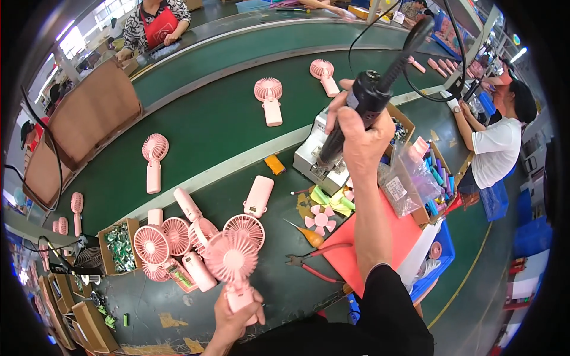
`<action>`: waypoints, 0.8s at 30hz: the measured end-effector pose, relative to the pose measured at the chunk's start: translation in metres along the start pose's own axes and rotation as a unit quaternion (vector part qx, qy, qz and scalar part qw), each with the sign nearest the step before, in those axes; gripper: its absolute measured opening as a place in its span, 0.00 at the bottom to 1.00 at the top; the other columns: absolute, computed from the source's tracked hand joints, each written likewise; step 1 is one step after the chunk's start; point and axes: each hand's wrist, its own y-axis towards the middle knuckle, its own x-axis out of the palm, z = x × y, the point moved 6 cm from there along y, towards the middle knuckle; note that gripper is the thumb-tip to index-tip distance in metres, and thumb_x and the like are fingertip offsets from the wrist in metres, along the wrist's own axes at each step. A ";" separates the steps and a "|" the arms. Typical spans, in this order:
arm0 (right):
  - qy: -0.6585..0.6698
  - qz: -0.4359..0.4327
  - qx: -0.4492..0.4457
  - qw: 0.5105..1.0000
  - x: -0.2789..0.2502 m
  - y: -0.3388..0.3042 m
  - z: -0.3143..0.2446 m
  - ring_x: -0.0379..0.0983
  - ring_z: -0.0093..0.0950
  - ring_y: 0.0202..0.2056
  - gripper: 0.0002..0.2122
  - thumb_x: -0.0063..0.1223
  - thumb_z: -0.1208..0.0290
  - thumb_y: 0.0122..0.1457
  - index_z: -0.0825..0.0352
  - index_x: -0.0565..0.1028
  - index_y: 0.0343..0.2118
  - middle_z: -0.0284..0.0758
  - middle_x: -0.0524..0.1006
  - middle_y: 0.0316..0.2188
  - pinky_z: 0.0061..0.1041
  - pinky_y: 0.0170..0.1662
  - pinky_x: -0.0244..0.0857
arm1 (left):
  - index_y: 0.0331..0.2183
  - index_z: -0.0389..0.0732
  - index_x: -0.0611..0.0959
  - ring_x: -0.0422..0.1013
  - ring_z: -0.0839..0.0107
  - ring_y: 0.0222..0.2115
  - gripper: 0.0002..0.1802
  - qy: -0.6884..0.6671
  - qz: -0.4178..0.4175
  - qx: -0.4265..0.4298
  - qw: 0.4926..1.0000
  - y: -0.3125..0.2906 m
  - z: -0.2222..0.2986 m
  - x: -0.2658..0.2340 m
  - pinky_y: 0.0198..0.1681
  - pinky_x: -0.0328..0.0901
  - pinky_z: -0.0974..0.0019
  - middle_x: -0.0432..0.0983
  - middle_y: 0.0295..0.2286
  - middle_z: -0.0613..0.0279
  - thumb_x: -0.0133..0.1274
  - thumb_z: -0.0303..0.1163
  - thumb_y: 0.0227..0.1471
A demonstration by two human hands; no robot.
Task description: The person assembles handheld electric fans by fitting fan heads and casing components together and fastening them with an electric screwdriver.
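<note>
A pink handheld fan [233, 258] stands upright in my left hand [234, 317], whose fingers wrap its handle near the bench's front edge. My right hand [369, 142] grips a black electric screwdriver [335, 142] by its body. The tool's lower end reaches down to a grey-white box-shaped device [307, 155]; whether its tip touches is hard to tell. Just beyond the held fan lies a cluster of pink fans [152, 244] and fan bodies, one with a green circuit board exposed [180, 275]. A pink fan blade [320, 219] rests right of them.
Fans [272, 110] lie spaced along the green conveyor [208, 124] behind the bench. Red-handled pliers [317, 272] and an orange-handled pointed tool [312, 238] lie by a red sheet [350, 243]. A carton of circuit boards [120, 246] sits left. Co-workers [496, 139] work right and across.
</note>
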 end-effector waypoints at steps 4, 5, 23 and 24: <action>-0.068 -0.001 0.058 0.996 0.000 0.002 0.015 0.69 0.20 0.19 0.11 0.53 0.75 0.56 0.76 0.72 0.38 0.36 0.75 0.24 0.21 0.24 0.64 | 0.48 0.34 0.66 0.71 0.67 0.21 0.23 -0.072 -0.032 -0.030 0.996 0.041 0.005 0.034 0.20 0.69 0.64 0.71 0.33 0.50 0.51 0.16 0.48; -0.074 0.002 0.045 0.996 0.000 0.003 0.015 0.69 0.20 0.18 0.09 0.52 0.74 0.57 0.76 0.72 0.36 0.36 0.75 0.24 0.20 0.23 0.64 | 0.48 0.34 0.66 0.70 0.68 0.21 0.24 -0.086 -0.047 -0.030 0.995 0.048 0.006 0.039 0.20 0.68 0.63 0.71 0.33 0.50 0.51 0.17 0.48; 0.301 -0.079 0.134 0.941 0.055 -0.057 -0.038 0.69 0.26 0.19 0.41 0.50 0.34 0.51 0.72 0.60 0.52 0.36 0.71 0.30 0.27 0.21 0.68 | 0.40 0.33 0.70 0.71 0.70 0.20 0.15 -0.100 -0.036 -0.021 0.994 0.088 0.008 0.038 0.21 0.67 0.67 0.72 0.32 0.56 0.52 0.20 0.48; 0.243 -0.058 0.125 0.960 0.059 -0.062 -0.043 0.67 0.24 0.17 0.43 0.49 0.30 0.49 0.72 0.61 0.50 0.35 0.70 0.29 0.25 0.17 0.66 | 0.40 0.34 0.70 0.71 0.70 0.20 0.15 -0.079 -0.032 -0.025 0.996 0.088 0.008 0.039 0.21 0.66 0.67 0.72 0.32 0.55 0.52 0.19 0.48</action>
